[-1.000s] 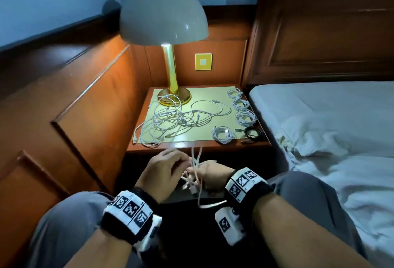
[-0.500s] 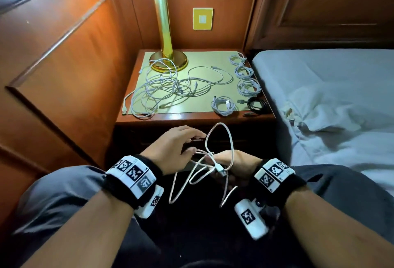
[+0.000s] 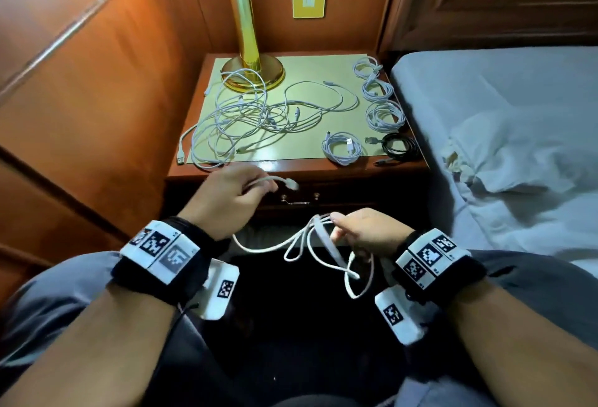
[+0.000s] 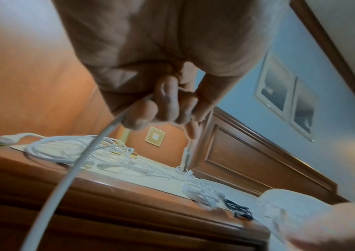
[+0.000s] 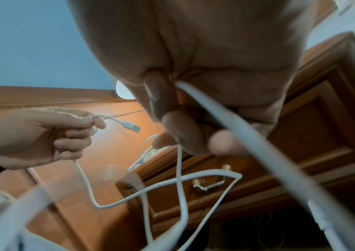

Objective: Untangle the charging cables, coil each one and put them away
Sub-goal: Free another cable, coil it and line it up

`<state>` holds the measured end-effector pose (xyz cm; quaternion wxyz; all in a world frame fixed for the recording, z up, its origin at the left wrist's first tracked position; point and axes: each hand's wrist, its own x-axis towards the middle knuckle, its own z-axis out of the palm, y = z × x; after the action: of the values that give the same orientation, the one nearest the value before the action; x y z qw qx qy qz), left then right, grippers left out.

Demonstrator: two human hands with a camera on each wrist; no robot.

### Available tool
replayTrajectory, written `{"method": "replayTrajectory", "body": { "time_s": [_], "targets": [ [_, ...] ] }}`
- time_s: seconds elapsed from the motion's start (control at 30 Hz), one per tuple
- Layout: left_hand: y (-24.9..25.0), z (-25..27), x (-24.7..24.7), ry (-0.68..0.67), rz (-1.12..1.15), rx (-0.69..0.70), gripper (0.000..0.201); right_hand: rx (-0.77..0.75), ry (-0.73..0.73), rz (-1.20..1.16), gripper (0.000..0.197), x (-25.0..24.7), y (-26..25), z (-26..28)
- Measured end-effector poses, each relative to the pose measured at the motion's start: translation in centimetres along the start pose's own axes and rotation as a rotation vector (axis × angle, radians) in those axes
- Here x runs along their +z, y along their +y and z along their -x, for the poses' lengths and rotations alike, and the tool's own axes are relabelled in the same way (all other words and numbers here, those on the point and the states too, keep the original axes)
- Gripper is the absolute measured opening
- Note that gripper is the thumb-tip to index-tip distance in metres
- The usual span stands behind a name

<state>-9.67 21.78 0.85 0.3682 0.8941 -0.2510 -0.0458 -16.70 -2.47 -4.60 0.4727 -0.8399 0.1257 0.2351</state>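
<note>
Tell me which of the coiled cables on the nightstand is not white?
The black coiled cable, at the nightstand's front right corner nearest the bed. The other four coils are white.

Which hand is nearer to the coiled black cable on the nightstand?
Right. The right hand is below the black cable, in front of the nightstand, holding loops of a white cable. The left hand is farther to the left, pinching that cable's plug end.
</note>
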Motion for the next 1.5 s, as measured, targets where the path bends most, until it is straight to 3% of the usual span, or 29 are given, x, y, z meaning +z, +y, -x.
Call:
{"method": "replayTrajectory", "body": {
  "time_s": [0.13,0.27,0.37,0.43,0.5,0.57,0.67,0.8,0.93,1.0,1.13,1.27,1.33,1.43,1.5],
  "targets": [
    [-1.4,-0.5,-1.3,0.093,-0.116,-0.137,0.016,-0.057,0.089,0.030,0.040,-0.9,0.3,0.2],
    [-1.6,-0.9,-0.2,0.170,-0.143,-0.149,0.016,-0.256,0.074,0.019,0.032,-1.3,-0.6,1.1],
    [-0.4,-0.5,2.0,-0.022,0.135,-0.039,0.042,-0.363,-0.035,-0.271,0.026,-0.6,-1.0,1.6],
    [0.7,-0.2,3.3,-0.192,0.248,0.016,0.037,-0.400,-0.094,-0.482,0.023,-0.6,-1.4,1.9],
    [1.2,-0.3,3.8,-0.256,0.302,0.012,0.028,-0.422,-0.094,-0.592,0.022,-1.0,-1.7,2.1],
    [1.0,-0.8,3.5,-0.145,0.385,-0.019,0.033,-0.399,-0.062,-0.643,0.025,-1.8,-1.6,1.9],
    [-0.1,-2.1,1.7,0.130,0.511,-0.121,0.044,-0.321,-0.050,-0.735,0.035,-3.3,-1.2,1.6],
    [-2.1,-3.2,-1.0,0.331,0.602,-0.191,0.039,-0.273,-0.091,-0.999,0.027,-5.7,-1.3,1.8],
    [-3.8,-3.5,-1.1,0.454,0.490,-0.193,0.021,-0.285,-0.039,-1.256,0.019,-7.0,-1.0,2.0],
    [-3.7,-3.0,-0.7,0.477,0.331,-0.149,0.008,-0.303,-0.003,-1.352,0.020,-6.9,-0.6,2.3],
    [-2.3,-1.2,0.3,0.506,-0.108,-0.041,0.014,-0.319,0.118,-1.451,0.021,-5.7,-0.1,3.8],
    [-1.8,-0.1,0.4,0.579,-0.151,0.041,0.016,-0.327,0.277,-1.316,0.028,-4.3,0.1,5.3],
    [-1.9,0.4,1.0,0.559,-0.206,0.074,0.022,-0.303,0.293,-1.287,0.029,-3.7,0.0,5.8],
    [-2.0,1.4,2.4,0.424,-0.218,0.117,0.035,-0.268,0.250,-1.304,0.038,-2.5,0.2,6.0],
    [-1.7,1.9,3.3,0.339,-0.208,0.216,0.036,-0.307,0.293,-1.217,0.037,-1.5,0.2,5.8]
  ]
}}
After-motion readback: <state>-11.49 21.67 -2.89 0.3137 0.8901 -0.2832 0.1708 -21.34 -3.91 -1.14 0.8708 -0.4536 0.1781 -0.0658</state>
